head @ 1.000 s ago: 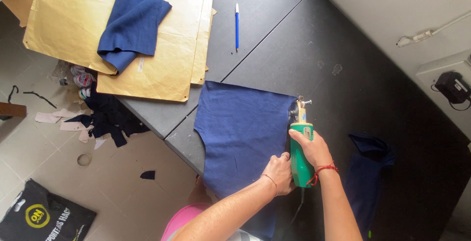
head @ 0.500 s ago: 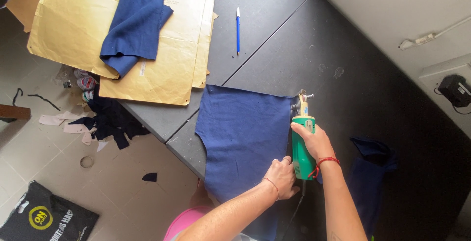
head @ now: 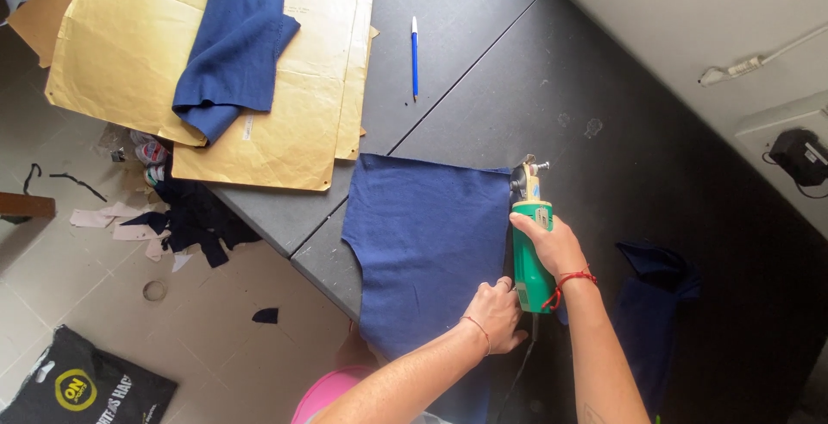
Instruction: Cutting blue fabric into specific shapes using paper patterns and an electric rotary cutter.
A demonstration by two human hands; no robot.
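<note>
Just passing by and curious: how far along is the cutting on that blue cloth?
Near the end of this edge: the green cutter, held by the right hand, sits at the far corner of the blue fabric. The left hand presses the cloth flat. A folded blue piece lies on the paper patterns.

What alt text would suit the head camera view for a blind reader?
A right hand grips a green electric cutter at the edge of dark blue fabric on a grey table, the left hand pressing the cloth beside it.
</note>
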